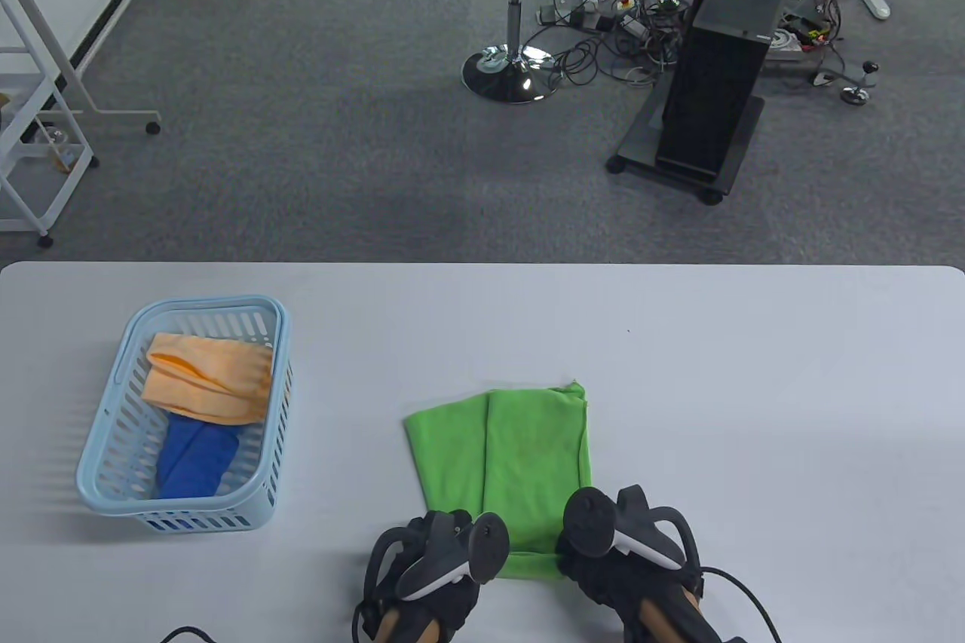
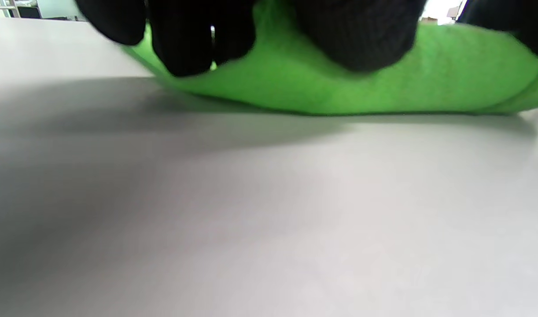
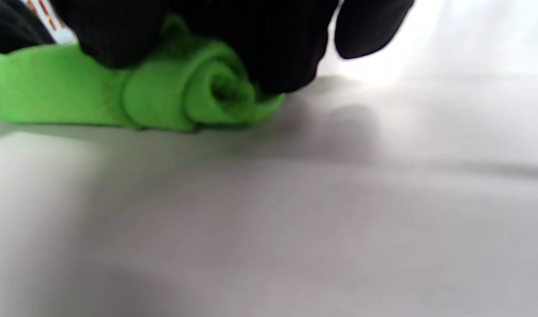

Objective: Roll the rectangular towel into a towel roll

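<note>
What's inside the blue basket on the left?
The basket holds a folded orange towel lying partly over a blue towel. The blue towel's far part is covered, and anything beneath both is hidden.

Even, bright overhead light filled the table view, which stayed sharp, with only soft shadows beside the basket [image 1: 113,402]. Both wrist views were blurred: the gloved fingers [image 2: 185,39] and the green towel [image 2: 339,83] beneath them were out of focus. A broad grey shadow spread over the table [image 3: 295,220] below the fingertips [image 3: 286,53], and white glare washed out the area beyond them.
</note>
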Demonstrator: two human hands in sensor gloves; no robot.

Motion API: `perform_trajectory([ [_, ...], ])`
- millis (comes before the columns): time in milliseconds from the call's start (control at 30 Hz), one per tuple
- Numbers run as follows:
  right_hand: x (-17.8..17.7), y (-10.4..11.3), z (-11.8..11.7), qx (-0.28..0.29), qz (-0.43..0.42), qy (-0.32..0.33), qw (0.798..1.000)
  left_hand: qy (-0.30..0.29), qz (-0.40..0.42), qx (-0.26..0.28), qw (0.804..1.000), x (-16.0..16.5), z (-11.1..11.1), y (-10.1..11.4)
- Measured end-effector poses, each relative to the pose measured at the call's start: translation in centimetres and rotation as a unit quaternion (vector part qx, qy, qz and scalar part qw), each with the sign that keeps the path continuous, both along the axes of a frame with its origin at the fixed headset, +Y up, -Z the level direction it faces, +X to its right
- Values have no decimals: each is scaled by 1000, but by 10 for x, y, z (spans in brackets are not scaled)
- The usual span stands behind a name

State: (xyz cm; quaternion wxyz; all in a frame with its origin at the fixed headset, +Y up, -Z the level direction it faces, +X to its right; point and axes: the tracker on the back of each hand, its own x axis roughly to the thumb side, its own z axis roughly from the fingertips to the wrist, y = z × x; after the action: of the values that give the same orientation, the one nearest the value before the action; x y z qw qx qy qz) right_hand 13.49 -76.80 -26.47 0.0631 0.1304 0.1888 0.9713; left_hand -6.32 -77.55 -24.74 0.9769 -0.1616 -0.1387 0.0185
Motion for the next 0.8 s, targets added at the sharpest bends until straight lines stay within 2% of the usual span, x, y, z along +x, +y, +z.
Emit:
perform_trajectory([
  [133, -2, 12, 3, 76, -11, -10, 997, 13, -2, 9, 1000, 1, -2, -1],
  [233, -5, 23, 7, 120, -97, -4, 988, 19, -15, 13, 1000, 4, -3, 0],
  [300, -10, 22, 9, 101, -92, 7, 991, 19, -13, 10, 1000, 4, -3, 0],
  [400, -17, 6, 9, 49, 14, 37, 998, 16, 9, 16, 1000, 1, -3, 0],
  [467, -17, -4, 6, 16, 49, 37, 998, 28, 33, 24, 999, -4, -3, 0],
  [533, -15, -7, 3, 4, 38, 21, 999, 38, 48, 33, 998, -8, -4, 7],
  [667, -11, -8, 1, 0, 18, 10, 1000, 7, 87, 114, 990, -10, 3, 30],
  [733, -11, -8, 0, 6, 11, 6, 1000, -18, 81, 106, 991, -7, 6, 30],
  [800, -11, -9, 0, 8, 9, 4, 1000, -27, 42, 75, 996, -3, 5, 23],
])
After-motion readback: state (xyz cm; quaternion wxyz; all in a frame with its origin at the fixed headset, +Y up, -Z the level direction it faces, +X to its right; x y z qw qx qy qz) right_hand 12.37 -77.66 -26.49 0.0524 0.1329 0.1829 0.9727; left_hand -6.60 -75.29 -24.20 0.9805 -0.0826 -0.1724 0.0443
